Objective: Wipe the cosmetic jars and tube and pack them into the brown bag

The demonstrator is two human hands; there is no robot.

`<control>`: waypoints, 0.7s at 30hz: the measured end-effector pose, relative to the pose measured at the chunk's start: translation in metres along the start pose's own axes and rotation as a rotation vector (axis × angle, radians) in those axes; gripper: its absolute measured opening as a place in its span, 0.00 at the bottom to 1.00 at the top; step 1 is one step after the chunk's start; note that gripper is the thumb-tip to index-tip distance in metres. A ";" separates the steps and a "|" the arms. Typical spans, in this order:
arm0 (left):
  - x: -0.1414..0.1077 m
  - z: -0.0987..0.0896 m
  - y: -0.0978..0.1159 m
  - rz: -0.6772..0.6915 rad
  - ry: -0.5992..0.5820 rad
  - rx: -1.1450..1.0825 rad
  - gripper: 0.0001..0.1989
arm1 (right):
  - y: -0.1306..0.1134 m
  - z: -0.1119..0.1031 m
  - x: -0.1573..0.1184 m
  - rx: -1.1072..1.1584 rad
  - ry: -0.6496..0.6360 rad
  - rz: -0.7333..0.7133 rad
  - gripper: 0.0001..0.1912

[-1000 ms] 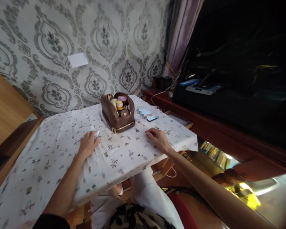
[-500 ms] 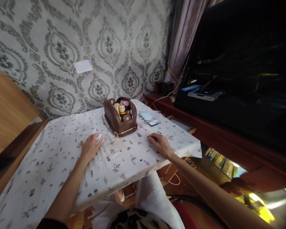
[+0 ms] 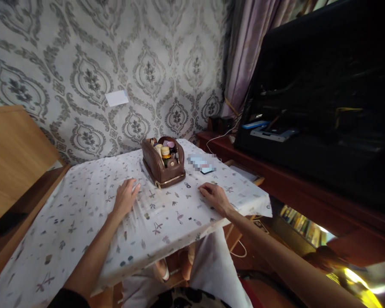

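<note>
My left hand [image 3: 125, 197] rests palm down on the patterned white cloth, left of the brown bag, with its thumb somewhat apart from the fingers. On the right, near the table's front edge, my right hand [image 3: 214, 197] lies on the cloth with its fingers curled together; whether anything is inside cannot be seen. Between and beyond them stands the open brown bag [image 3: 162, 167], filled with small bottles and jars, among them a yellow-lidded one [image 3: 166, 153]. Neither hand touches it. Behind my right hand lies a phone [image 3: 202, 163], its screen lit and blurred.
The cloth-covered table [image 3: 93, 205] meets a patterned wall holding a white paper [image 3: 116, 98]. To the right are a large black screen [image 3: 314, 107] on a red-brown stand and a white cable [image 3: 220, 136]. A wooden panel [image 3: 19, 149] stands at left.
The fingers of my left hand have drawn closer together, and the whitish bit seen beside them is no longer visible. My right hand stays in place. The view has shifted slightly.
</note>
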State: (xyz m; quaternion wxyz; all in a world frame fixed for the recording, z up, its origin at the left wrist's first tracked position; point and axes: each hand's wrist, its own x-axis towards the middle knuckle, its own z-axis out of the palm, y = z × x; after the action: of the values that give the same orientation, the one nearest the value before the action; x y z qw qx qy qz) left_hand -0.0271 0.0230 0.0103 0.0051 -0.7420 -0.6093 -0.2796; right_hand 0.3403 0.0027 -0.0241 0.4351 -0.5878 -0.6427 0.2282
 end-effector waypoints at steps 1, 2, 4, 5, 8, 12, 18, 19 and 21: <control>0.003 0.000 0.001 0.018 -0.001 -0.034 0.19 | 0.001 0.000 0.001 0.014 -0.002 0.007 0.12; 0.005 0.000 0.002 0.032 -0.004 -0.069 0.20 | 0.001 0.000 0.002 0.031 -0.008 0.015 0.11; 0.012 0.001 0.005 0.041 -0.015 -0.138 0.20 | 0.002 -0.001 0.005 0.076 -0.032 0.031 0.10; 0.016 0.001 0.007 0.033 -0.016 -0.181 0.20 | 0.002 -0.002 0.008 0.105 -0.048 0.040 0.11; 0.032 0.005 0.011 -0.003 -0.001 -0.320 0.21 | 0.000 -0.002 0.021 0.197 -0.068 0.067 0.12; 0.056 0.014 0.014 -0.064 0.031 -0.431 0.22 | -0.005 0.004 0.051 0.310 -0.011 0.093 0.14; 0.104 0.029 0.013 -0.216 0.071 -0.561 0.26 | -0.018 0.023 0.115 0.517 0.073 0.139 0.18; 0.113 0.031 0.012 -0.241 0.076 -0.581 0.27 | -0.021 0.027 0.128 0.555 0.075 0.152 0.18; 0.131 0.036 0.011 -0.282 0.087 -0.619 0.30 | -0.027 0.036 0.153 0.626 0.064 0.183 0.19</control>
State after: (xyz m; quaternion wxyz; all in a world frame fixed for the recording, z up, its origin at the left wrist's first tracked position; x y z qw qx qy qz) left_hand 0.0109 0.1502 0.0391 -0.2329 -0.6043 -0.5914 -0.4804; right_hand 0.3062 0.1512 0.0242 0.5924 -0.4875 -0.4719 0.4344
